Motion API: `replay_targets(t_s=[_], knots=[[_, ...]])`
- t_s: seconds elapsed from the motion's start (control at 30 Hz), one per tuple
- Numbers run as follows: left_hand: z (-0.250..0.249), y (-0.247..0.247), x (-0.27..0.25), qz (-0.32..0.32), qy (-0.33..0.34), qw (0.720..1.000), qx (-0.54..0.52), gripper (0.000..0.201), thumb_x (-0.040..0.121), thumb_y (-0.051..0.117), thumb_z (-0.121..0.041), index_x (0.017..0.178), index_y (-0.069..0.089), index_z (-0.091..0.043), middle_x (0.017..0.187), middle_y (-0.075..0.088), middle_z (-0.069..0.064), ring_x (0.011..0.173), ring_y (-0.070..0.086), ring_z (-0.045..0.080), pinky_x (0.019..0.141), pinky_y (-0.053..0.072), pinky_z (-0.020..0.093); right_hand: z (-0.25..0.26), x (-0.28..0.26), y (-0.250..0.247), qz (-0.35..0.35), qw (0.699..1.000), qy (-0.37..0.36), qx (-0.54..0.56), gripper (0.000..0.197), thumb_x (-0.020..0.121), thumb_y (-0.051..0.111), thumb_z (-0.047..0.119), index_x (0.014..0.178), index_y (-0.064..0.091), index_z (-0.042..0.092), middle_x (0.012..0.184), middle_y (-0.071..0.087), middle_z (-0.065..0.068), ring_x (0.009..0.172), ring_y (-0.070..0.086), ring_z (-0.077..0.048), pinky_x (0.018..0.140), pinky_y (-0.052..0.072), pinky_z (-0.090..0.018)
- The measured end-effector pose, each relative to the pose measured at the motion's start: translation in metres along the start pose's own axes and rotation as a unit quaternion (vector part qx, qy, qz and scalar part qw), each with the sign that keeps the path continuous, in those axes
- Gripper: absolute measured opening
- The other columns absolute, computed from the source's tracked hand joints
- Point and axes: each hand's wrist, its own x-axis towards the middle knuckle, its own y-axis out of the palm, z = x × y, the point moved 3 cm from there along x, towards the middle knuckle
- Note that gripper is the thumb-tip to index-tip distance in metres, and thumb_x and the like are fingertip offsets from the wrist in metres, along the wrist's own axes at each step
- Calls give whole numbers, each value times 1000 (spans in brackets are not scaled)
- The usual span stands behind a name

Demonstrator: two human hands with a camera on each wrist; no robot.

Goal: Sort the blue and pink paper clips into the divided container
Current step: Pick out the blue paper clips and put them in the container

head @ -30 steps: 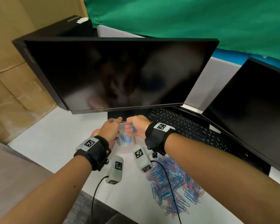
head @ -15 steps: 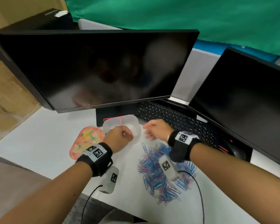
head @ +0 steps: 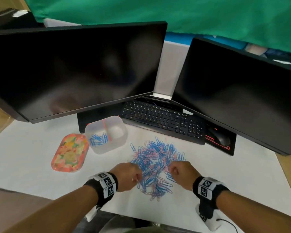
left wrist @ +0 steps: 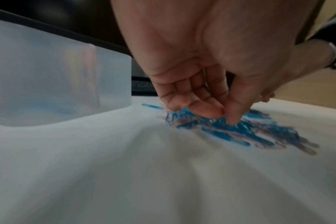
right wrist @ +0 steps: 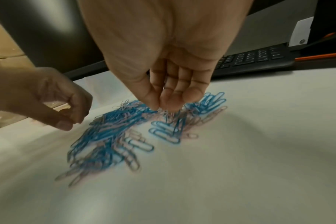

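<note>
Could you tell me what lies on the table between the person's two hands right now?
The head view shows the mixed blue and pink paper clip pile between the left hand and right hand.

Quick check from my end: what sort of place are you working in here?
Most likely an office desk or computer workstation. Two dark monitors stand angled together, a black keyboard lies between them, and a mouse sits beside it. A green cloth hangs behind.
</note>
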Motion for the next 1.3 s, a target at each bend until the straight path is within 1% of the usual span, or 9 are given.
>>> replay_targets(t_s=[0.1,0.2,0.53,0.7,0.83,1.0,1.1,1.17,1.3], knots=[[1,10,-1,5,24,999,34,26,88,48,-26,108,64,-32,115,59,-11,105,59,16,88,47,28,-6,-7,13,-18,999,-25,-43,14,83,50,8,82,62,15,75,56,5,69,52,-14,66,45,-25],[4,15,-4,-18,45,996,73,29,91,46,-27,113,64,-32,118,57,-10,109,57,16,87,46,29,-12,-12,23,-21,997,-29,-73,12,83,47,9,85,56,17,80,51,5,74,46,-16,66,38,-27],[9,19,-9,-46,22,998,44,19,87,47,-27,93,65,-23,105,56,-6,96,57,17,72,41,26,-28,-18,35,-32,995,-43,-82,21,86,43,6,98,57,15,91,52,4,84,42,-11,78,41,-27],[13,15,-11,-67,-1,998,-20,11,85,48,-23,77,49,-29,84,50,-15,81,52,12,67,35,21,-30,-18,38,-28,994,-60,-82,25,88,41,4,103,58,15,101,58,-1,94,51,-18,80,41,-27],[18,6,-13,-102,-33,991,-85,10,84,51,-19,79,58,-24,70,52,-17,68,50,6,62,39,15,-33,-19,39,-47,992,-85,-79,23,88,45,5,102,59,15,104,56,0,98,52,-17,80,44,-25],[26,1,-14,-124,-64,987,-85,10,84,54,-18,83,63,-22,73,56,-15,67,51,7,69,46,22,-33,-20,42,-58,989,-100,-89,20,92,46,13,101,64,11,106,56,-4,102,53,-18,83,44,-25],[32,2,-14,-132,-75,983,-99,15,84,53,-16,79,58,-30,72,57,-16,69,54,8,66,44,17,-33,-20,43,-53,989,-103,-93,20,93,45,16,95,64,11,103,55,-3,100,52,-17,80,40,-22],[39,3,-14,-140,-89,980,-110,17,84,55,-17,86,61,-32,76,61,-14,70,56,9,64,40,12,-35,-21,42,-56,989,-102,-91,18,92,46,16,94,63,12,101,55,-2,99,52,-17,79,40,-21],[52,0,-17,-154,-123,975,-101,17,84,58,-17,96,67,-27,78,62,-10,71,56,11,69,41,19,-35,-20,39,-58,989,-103,-85,17,90,47,14,95,63,11,102,56,-2,99,53,-17,82,44,-25]])
